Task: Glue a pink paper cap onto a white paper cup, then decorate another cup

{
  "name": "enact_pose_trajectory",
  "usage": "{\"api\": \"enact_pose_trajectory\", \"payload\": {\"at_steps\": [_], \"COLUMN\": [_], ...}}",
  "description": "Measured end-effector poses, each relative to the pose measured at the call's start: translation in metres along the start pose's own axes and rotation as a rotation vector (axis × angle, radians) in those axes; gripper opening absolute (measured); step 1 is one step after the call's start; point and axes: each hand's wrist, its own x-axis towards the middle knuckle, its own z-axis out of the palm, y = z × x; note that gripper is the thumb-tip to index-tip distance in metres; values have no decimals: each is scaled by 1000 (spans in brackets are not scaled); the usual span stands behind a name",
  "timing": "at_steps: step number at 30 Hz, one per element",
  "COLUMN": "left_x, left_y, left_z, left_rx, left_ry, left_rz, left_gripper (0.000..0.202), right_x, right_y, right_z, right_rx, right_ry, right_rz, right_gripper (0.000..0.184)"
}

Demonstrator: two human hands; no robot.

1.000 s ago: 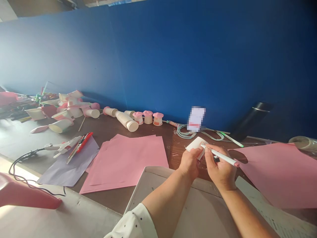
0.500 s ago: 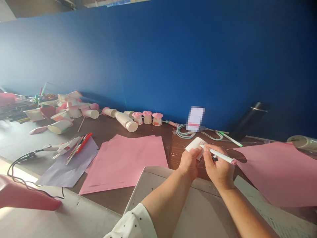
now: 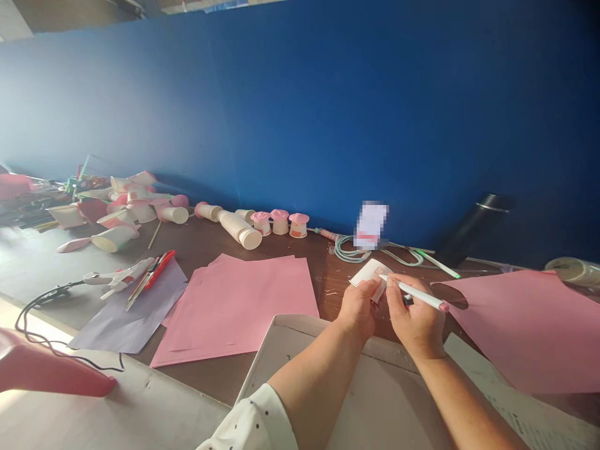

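Note:
My left hand (image 3: 360, 307) is closed around a small white paper cup (image 3: 363, 272), held tilted over the brown table. A small reddish outline shows on the cup's side. In my right hand (image 3: 419, 325) is a white marker (image 3: 417, 293) with a pink end; its tip is at the cup's side, right by the outline. Beyond the hands, three upside-down paper cups with pink paper tops (image 3: 280, 222) stand in a row, with orange-red marks on them. A stack of nested paper cups (image 3: 237, 229) lies beside them.
Pink paper sheets (image 3: 244, 306) lie left of my hands, another pink sheet (image 3: 534, 331) to the right. A red cutter (image 3: 159, 270) and a glue gun (image 3: 119, 277) rest on purple paper. A dark bottle (image 3: 471, 228) and a green-capped pen (image 3: 438, 263) are near the blue partition (image 3: 300, 112).
The marker tip has shifted slightly right along the cup, and more of the reddish outline is visible. Both hands keep their hold and nearly the same place.

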Motion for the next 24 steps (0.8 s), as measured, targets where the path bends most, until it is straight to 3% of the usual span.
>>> {"api": "enact_pose_trajectory", "payload": {"at_steps": [14,24], "left_x": [0,4], "left_y": [1,-2], "left_z": [0,-3], "left_rx": [-38,-47], "left_ry": [-6,4], "left_rz": [-2,-3], "left_gripper": [31,39], "right_x": [-2,-2], "right_y": [2,4], "right_z": [1,2], "right_rx": [-26,-23], "right_ry": [17,21], "right_rz": [-34,-46], "right_gripper": [17,17]}}
